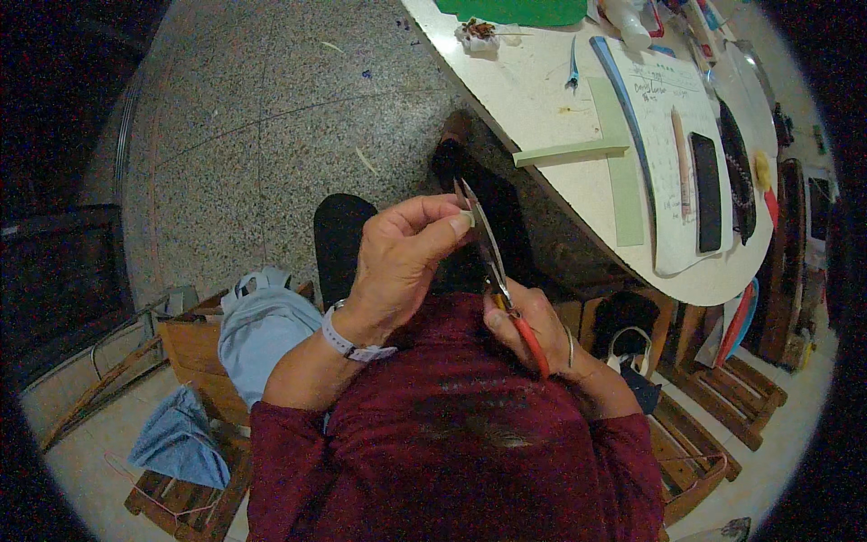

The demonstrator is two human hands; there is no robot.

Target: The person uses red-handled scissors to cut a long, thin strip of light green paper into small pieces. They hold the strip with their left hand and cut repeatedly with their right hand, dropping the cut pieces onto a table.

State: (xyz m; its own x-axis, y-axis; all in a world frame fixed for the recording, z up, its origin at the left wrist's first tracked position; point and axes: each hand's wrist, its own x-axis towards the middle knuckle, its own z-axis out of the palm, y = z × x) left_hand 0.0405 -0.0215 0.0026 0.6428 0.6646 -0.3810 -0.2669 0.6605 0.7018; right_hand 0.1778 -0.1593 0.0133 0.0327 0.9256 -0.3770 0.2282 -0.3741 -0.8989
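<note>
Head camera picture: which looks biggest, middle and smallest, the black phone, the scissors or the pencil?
1. Scissors, though they are nearest the camera, which may flatter them.
2. Black phone.
3. Pencil, almost as long as the phone but far thinner.

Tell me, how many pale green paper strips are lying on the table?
2: one short strip lies crosswise near the table edge, and a longer strip runs beneath it toward the notebook. More may be hidden under the papers.
</note>
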